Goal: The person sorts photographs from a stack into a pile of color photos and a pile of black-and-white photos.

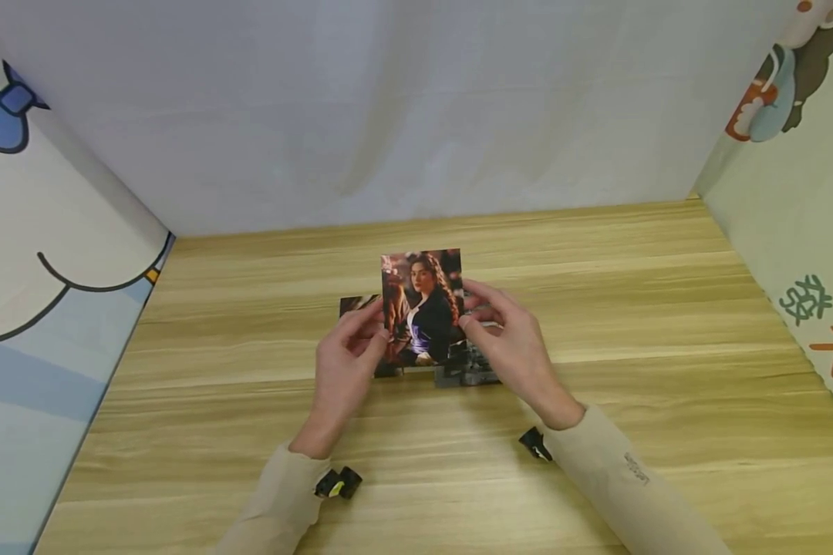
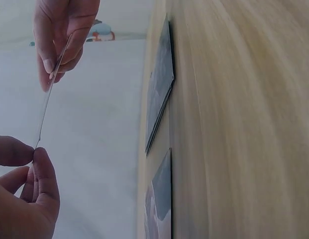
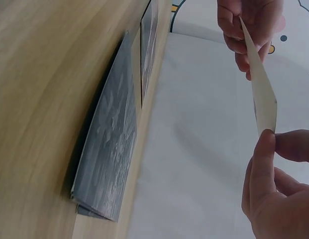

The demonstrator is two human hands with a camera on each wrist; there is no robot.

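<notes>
A glossy photo card [image 1: 422,308] shows a long-haired person in a dark jacket. Both hands hold it up above the table by its side edges, tilted toward the head camera. My left hand [image 1: 343,358] pinches its left edge between thumb and fingers; my right hand [image 1: 514,347] pinches the right edge the same way. From the right wrist view, the card's pale back [image 3: 263,97] is visible. Below lie more cards: a grey pile [image 3: 107,134] on the right and a darker card [image 2: 159,199] on the left, both partly covered by the held card in the head view.
The wood-grain table [image 1: 250,308] is bounded by a white cloth wall [image 1: 416,116] at the back. Printed panels with cartoon figures stand on the left [image 1: 35,231] and right [image 1: 791,216]. Small black devices sit at the left cuff [image 1: 338,483] and right cuff [image 1: 536,445].
</notes>
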